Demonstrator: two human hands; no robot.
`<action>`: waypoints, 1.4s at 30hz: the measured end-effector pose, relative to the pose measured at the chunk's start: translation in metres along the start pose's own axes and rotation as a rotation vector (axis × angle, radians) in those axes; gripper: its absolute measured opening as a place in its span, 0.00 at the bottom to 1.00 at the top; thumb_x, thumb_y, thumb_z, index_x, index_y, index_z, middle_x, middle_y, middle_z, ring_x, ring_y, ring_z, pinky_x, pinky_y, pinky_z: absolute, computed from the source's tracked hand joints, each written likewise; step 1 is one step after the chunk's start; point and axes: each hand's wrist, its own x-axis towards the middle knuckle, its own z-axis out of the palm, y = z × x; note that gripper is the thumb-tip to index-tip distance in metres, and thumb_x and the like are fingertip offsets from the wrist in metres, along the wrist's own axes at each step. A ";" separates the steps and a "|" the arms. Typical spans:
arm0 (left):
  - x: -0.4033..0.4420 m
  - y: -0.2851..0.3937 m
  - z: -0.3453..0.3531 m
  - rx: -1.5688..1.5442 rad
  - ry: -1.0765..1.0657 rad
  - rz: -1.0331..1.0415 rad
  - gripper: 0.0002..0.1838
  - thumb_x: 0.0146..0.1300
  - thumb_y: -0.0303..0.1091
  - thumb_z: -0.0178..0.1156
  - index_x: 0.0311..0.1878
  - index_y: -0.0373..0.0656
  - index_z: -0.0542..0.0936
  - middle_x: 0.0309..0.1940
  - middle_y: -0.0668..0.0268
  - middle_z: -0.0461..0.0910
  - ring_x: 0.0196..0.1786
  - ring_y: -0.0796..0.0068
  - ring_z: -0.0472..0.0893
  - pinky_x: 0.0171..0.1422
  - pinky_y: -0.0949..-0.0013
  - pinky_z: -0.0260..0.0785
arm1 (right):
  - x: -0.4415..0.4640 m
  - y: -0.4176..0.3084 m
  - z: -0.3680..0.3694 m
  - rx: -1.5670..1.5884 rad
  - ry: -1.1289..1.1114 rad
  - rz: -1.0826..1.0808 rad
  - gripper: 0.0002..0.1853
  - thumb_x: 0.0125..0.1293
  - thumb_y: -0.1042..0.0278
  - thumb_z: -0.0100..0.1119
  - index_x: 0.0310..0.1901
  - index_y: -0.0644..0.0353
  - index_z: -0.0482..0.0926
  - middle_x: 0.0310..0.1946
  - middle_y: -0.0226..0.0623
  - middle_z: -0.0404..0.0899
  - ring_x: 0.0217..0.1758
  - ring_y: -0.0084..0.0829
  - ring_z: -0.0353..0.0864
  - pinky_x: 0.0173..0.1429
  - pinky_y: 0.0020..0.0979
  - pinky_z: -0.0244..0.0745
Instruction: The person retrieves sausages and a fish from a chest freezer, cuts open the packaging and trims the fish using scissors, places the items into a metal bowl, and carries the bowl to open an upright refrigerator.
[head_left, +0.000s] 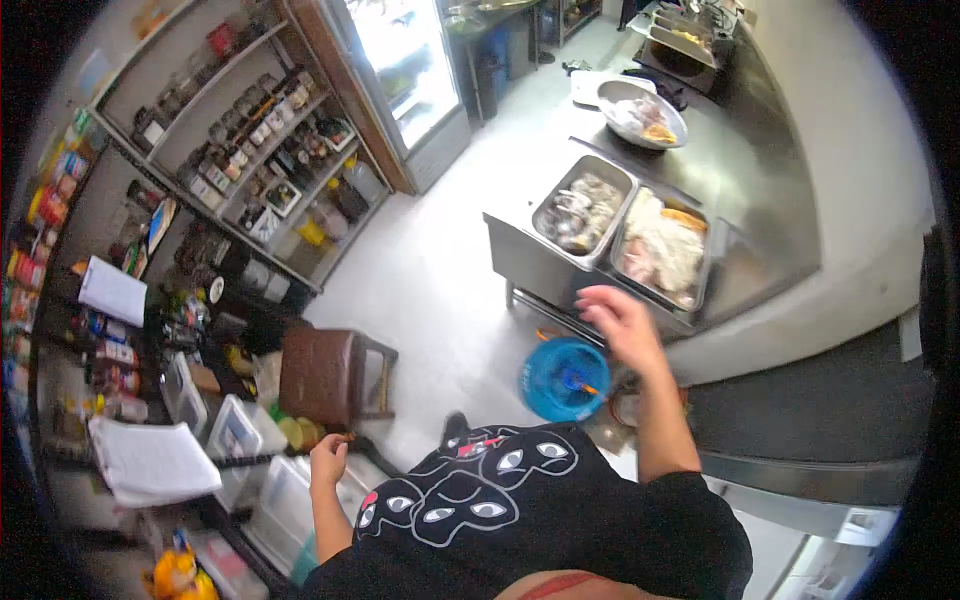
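My left hand [328,460] is low on the left, beside the brown stool [322,376] and above the shelf with clear plastic boxes. Its fingers are curled together; whether anything small is in them is too blurred to make out. On the right, my right hand [618,322] hovers in front of the steel counter with nothing in it, fingers stretched and slightly bent. Nearest to it is a steel pan [707,262] of pale, whitish food with an orange piece. Beside that pan stands another steel pan [540,222] holding food under what looks like clear plastic wrap.
A blue bucket [538,402] stands on the floor below the counter. Farther back on the counter [745,150] is a metal bowl [672,138]. Stocked shelves [160,165] line the left, with a lit glass-door fridge [432,140] beyond. Papers [155,462] lie at lower left.
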 end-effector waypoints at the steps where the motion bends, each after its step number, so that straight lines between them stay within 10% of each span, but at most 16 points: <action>1: 0.048 -0.021 0.003 -0.033 0.020 0.055 0.11 0.55 0.31 0.60 0.41 0.38 0.80 0.32 0.54 0.82 0.37 0.62 0.82 0.45 0.63 0.73 | 0.012 0.016 0.012 0.034 0.104 -0.048 0.11 0.64 0.75 0.52 0.46 0.64 0.77 0.38 0.34 0.80 0.42 0.24 0.78 0.50 0.26 0.73; 4: 0.186 -0.016 0.002 0.312 -0.066 0.079 0.11 0.55 0.31 0.60 0.42 0.40 0.80 0.34 0.54 0.82 0.39 0.61 0.82 0.46 0.64 0.73 | 0.064 0.061 0.057 0.081 0.327 -0.041 0.10 0.64 0.75 0.50 0.45 0.65 0.77 0.37 0.34 0.80 0.41 0.24 0.78 0.48 0.26 0.74; 10: 0.417 0.090 -0.007 -0.229 -0.238 0.374 0.14 0.61 0.38 0.57 0.46 0.39 0.78 0.38 0.60 0.82 0.39 0.68 0.81 0.45 0.68 0.73 | 0.181 0.008 0.096 0.044 0.327 0.012 0.08 0.63 0.78 0.51 0.43 0.67 0.77 0.35 0.34 0.79 0.39 0.23 0.78 0.45 0.24 0.73; 13: 0.508 0.112 -0.031 -0.896 -0.311 -0.189 0.15 0.63 0.35 0.54 0.49 0.37 0.74 0.46 0.57 0.79 0.45 0.60 0.80 0.48 0.62 0.73 | 0.243 0.018 0.091 0.044 0.432 0.043 0.09 0.63 0.77 0.51 0.43 0.66 0.77 0.35 0.33 0.79 0.40 0.22 0.78 0.45 0.24 0.72; 15: 0.587 0.029 -0.012 0.173 -0.015 0.168 0.15 0.59 0.38 0.55 0.48 0.42 0.78 0.44 0.56 0.80 0.42 0.57 0.80 0.51 0.61 0.72 | 0.290 0.023 0.082 -0.168 0.493 0.055 0.10 0.61 0.75 0.54 0.44 0.64 0.78 0.35 0.35 0.80 0.40 0.26 0.79 0.45 0.27 0.72; 16: 0.589 0.039 -0.026 0.642 -0.196 -0.010 0.19 0.54 0.40 0.57 0.49 0.44 0.78 0.46 0.52 0.79 0.48 0.52 0.79 0.55 0.58 0.70 | 0.313 0.023 0.084 -0.289 0.512 0.008 0.11 0.61 0.76 0.54 0.45 0.64 0.77 0.35 0.36 0.80 0.39 0.27 0.79 0.45 0.27 0.72; 19: 0.622 -0.032 -0.054 0.484 -0.763 -0.071 0.20 0.55 0.43 0.56 0.49 0.44 0.79 0.47 0.55 0.79 0.50 0.55 0.79 0.55 0.59 0.70 | 0.370 0.006 0.095 -0.495 0.518 -0.020 0.13 0.56 0.76 0.55 0.45 0.62 0.77 0.37 0.43 0.79 0.38 0.36 0.79 0.46 0.31 0.72; 28: 0.827 0.049 -0.072 0.570 -0.764 -0.058 0.19 0.58 0.47 0.53 0.41 0.41 0.81 0.42 0.50 0.80 0.47 0.52 0.79 0.50 0.54 0.70 | 0.555 0.034 0.072 -0.573 0.544 0.214 0.14 0.58 0.74 0.55 0.47 0.62 0.76 0.39 0.42 0.79 0.41 0.37 0.78 0.49 0.32 0.71; 34: 1.127 0.281 0.070 0.443 -0.413 0.492 0.20 0.56 0.47 0.54 0.44 0.42 0.80 0.41 0.49 0.79 0.47 0.50 0.78 0.52 0.54 0.69 | 0.700 0.005 0.058 -0.611 0.579 0.280 0.15 0.57 0.76 0.55 0.48 0.62 0.76 0.41 0.42 0.79 0.43 0.36 0.79 0.50 0.31 0.71; 42: 1.232 0.760 0.225 0.023 -0.614 0.849 0.16 0.58 0.37 0.58 0.48 0.43 0.77 0.42 0.55 0.81 0.46 0.57 0.80 0.51 0.63 0.72 | 0.852 0.039 -0.053 -0.556 0.759 0.354 0.16 0.57 0.78 0.55 0.49 0.65 0.76 0.39 0.43 0.80 0.42 0.33 0.80 0.49 0.28 0.72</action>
